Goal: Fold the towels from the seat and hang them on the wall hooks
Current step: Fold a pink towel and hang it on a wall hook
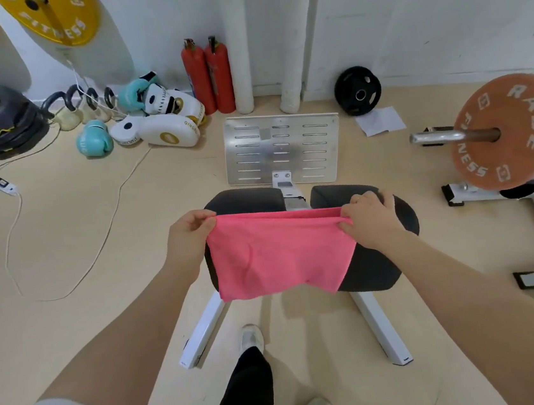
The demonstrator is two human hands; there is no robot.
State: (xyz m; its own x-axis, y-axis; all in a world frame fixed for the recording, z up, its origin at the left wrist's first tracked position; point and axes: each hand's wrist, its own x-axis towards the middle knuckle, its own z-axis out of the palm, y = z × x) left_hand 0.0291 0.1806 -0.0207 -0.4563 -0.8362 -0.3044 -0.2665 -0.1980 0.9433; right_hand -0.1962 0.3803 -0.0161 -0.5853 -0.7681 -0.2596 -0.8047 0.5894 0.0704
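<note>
Head view: a pink microfibre towel (278,251) hangs doubled over, stretched flat between both hands above a black padded machine seat (385,255). The left hand (190,241), at 9 o'clock of the cloth, pinches the upper left corner between thumb and curled fingers; the right hand (372,220), at 3 o'clock, grips the upper right corner, where the fabric bunches slightly. The hands are held well apart, and the top edge runs taut and nearly level between them. The lower edge of the cloth hangs free and uneven in front of the seat, which rests on a white metal frame (204,332). At 12 o'clock of the seat lies a slotted silver metal footplate (283,149); beyond it, against the white wall, stand two red fire extinguishers (209,75). At 10 o'clock lie white and teal boxing gloves (150,122). At 2 o'clock sits an orange weight plate (517,137) on a steel bar.
</note>
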